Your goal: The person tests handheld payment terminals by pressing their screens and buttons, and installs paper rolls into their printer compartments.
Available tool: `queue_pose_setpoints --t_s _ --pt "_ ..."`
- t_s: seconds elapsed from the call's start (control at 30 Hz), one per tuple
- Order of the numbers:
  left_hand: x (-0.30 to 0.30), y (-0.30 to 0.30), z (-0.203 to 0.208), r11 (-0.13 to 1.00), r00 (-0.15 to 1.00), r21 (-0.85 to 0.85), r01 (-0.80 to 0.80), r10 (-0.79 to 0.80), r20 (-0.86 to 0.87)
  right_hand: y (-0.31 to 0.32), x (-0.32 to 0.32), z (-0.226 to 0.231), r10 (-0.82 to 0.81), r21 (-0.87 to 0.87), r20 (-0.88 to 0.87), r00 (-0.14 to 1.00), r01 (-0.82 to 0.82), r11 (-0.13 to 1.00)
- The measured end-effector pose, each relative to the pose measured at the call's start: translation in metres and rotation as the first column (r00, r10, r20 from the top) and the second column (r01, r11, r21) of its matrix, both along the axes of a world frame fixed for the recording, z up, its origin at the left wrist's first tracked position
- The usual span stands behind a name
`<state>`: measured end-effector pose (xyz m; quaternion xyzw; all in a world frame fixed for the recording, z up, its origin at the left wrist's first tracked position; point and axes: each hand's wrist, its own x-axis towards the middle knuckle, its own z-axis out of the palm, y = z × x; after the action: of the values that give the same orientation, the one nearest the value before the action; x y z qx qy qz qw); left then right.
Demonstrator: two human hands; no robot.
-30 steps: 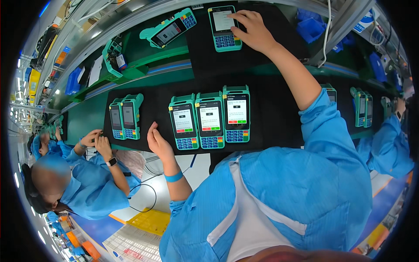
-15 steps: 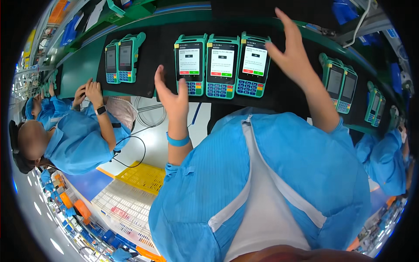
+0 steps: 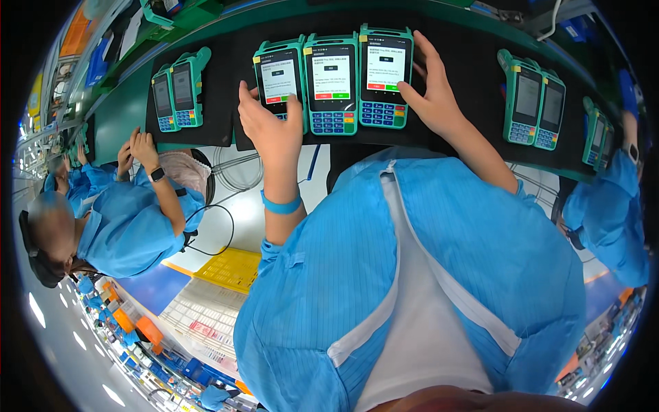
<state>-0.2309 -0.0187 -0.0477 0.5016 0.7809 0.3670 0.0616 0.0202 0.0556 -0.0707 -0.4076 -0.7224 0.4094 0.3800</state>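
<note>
Three teal handheld payment terminals with lit screens stand side by side before me. My left hand [image 3: 271,127] covers the keypad of the left terminal [image 3: 276,69]. Its thumb tip is at the lower right of that screen, by the green button, and the fingers spread at the left edge. The middle terminal [image 3: 331,79] has neither hand on it. At the right terminal [image 3: 386,65], my right hand [image 3: 432,93] has its thumb at the green on-screen button and its other fingers stretched along the right edge. Both hands look open, without a grip around a terminal.
Two terminals [image 3: 177,96] lie on a black mat at the left, near a seated co-worker [image 3: 130,220] in blue. At the right are another pair of terminals [image 3: 535,106] and more terminals [image 3: 598,137] beyond, near another co-worker [image 3: 604,213]. A yellow basket [image 3: 230,270] is behind, lower left.
My hands have come down from above the terminals, thumbs now at the left and right screens. The view has shifted, and the left terminal looks slightly more tilted.
</note>
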Motion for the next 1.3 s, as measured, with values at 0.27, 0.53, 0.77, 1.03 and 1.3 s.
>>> queue_pose_setpoints --t_s 0.27,0.53,0.77,1.03,1.3 --pt "0.044 0.012 -0.001 0.994 0.976 -0.11 0.011 -0.035 -0.216 0.012 0.007 -0.002 0.007 0.031 -0.01 1.0 -0.007 0.999" --pt "0.036 0.018 0.004 0.999 0.995 -0.023 0.049 -0.051 -0.081 0.017 0.011 -0.003 0.009 0.049 0.009 1.0 -0.009 0.999" --pt "0.032 0.018 0.007 0.992 0.993 -0.129 0.014 -0.028 -0.111 0.019 0.012 -0.003 0.019 0.051 0.0 1.0 -0.019 0.999" --pt "0.04 0.024 0.008 0.996 0.958 -0.088 0.032 -0.056 -0.28 0.021 0.017 -0.005 0.018 -0.002 -0.068 0.997 -0.019 1.0" --pt "0.082 0.032 0.015 0.974 0.871 -0.074 0.213 -0.224 -0.437 0.027 0.02 -0.005 0.036 0.009 -0.122 0.992 -0.035 0.999"
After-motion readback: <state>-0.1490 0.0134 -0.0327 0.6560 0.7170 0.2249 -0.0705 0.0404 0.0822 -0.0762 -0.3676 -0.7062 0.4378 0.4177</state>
